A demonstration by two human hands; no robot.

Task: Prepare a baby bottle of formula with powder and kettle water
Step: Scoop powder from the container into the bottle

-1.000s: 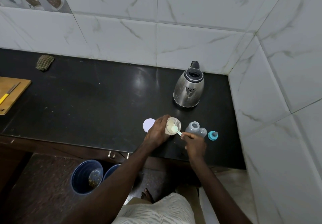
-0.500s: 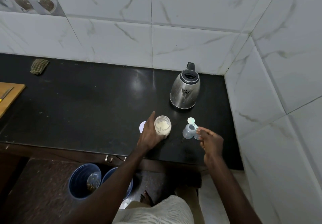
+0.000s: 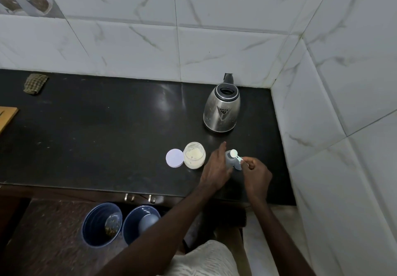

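Fingertips (image 3: pixel 245 162) of the right hand (image 3: pixel 256 173) pinch the scoop (image 3: pixel 233 152) handle, its bowl over the mouth of the baby bottle (image 3: pixel 231 161), which the left hand (image 3: pixel 216 168) grips near the front edge of the counter (image 3: pixel 96 136) (right wall (image 3: pixel 311 146) close by). Powder jar (image 3: pixel 194 155) and lid (image 3: pixel 174 158) stand just left, kettle (image 3: pixel 222 110) behind.

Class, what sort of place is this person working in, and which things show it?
Most likely a home kitchen: a dark counter against tiled walls, a steel kettle standing on it, and a wooden cutting board at far left.
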